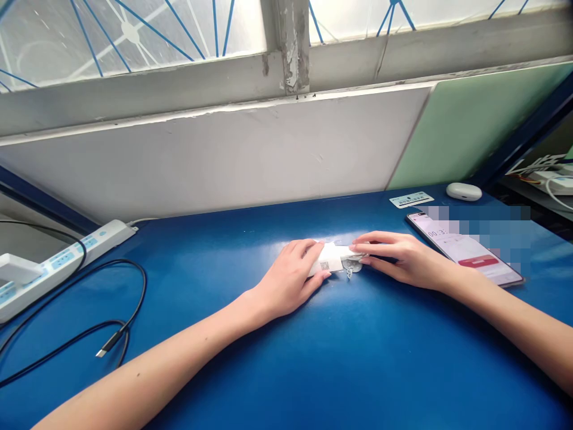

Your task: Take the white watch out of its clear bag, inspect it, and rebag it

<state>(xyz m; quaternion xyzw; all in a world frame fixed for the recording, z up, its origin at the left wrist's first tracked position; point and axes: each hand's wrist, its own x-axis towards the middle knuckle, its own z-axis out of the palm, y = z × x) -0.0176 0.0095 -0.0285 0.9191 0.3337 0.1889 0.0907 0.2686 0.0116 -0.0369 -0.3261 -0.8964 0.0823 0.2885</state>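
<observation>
On the blue table lies a small white card or label with a square printed code, and my left hand grips its left end between thumb and fingers. Clear, crinkled plastic shows at its right side, together with a small shiny piece too tiny to name. My right hand pinches the right end of the white item between thumb and fingertips. Part of the item is hidden under the fingers of both hands.
A phone with a lit screen lies beside my right forearm. Behind it are a printed card and a white earbud case. At left sit a white power strip and a looped black cable. A pale panel borders the table's back.
</observation>
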